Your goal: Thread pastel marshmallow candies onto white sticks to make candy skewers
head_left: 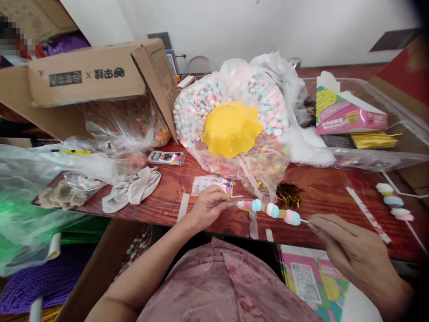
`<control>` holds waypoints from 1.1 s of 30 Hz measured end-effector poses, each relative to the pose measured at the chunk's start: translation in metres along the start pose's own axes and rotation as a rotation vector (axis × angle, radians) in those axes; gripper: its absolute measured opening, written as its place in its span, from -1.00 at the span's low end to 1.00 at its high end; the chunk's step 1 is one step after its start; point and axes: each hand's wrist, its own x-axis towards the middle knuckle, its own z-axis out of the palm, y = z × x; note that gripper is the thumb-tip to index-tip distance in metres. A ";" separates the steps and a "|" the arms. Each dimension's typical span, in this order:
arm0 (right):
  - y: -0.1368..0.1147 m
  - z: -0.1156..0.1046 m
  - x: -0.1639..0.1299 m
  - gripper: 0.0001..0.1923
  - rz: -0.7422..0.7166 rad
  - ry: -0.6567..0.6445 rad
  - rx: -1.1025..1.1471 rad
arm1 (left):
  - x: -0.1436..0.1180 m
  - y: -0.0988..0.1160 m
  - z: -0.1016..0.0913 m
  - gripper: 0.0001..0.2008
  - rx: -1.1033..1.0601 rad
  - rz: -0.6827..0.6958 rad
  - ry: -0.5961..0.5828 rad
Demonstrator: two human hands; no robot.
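Observation:
A candy skewer (273, 210) of pastel blue, white, pink and green pieces lies level across the front of the table, above its surface. My right hand (355, 250) is closed on the white stick at its right end. My left hand (209, 208) is pinched near the skewer's other end, where a small printed pink and white piece, perhaps a clear wrapper's end, shows. What those left fingertips hold is too small to make out. Behind the skewer sit a tuft of gold tinsel (290, 195) and printed cards (212, 185). A second candy skewer (395, 201) lies at the right.
An upturned yellow bowl (233, 127) rests on large clear bags of candies (197, 98). At left stand an open cardboard box (87, 76) and a grey cloth (132, 190). A clear plastic bin (365, 158) holds a pink carton (351, 116) and gold ties (373, 140).

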 end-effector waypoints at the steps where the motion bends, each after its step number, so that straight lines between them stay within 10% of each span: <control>1: 0.000 -0.002 0.000 -0.83 -0.084 -0.029 -0.067 | 0.000 0.002 0.000 -0.86 0.032 0.032 -0.024; 18: -0.015 0.017 -0.003 -0.85 -0.060 -0.208 0.183 | -0.017 0.002 0.009 -0.83 -0.097 0.041 -0.079; 28: -0.020 0.020 0.000 -0.74 -0.193 -0.050 0.116 | -0.013 0.019 0.002 -0.47 -0.035 -0.141 -0.448; 33: -0.025 0.017 0.001 -0.71 -0.264 -0.022 -0.048 | -0.011 0.019 0.006 -0.90 0.339 -0.065 -0.524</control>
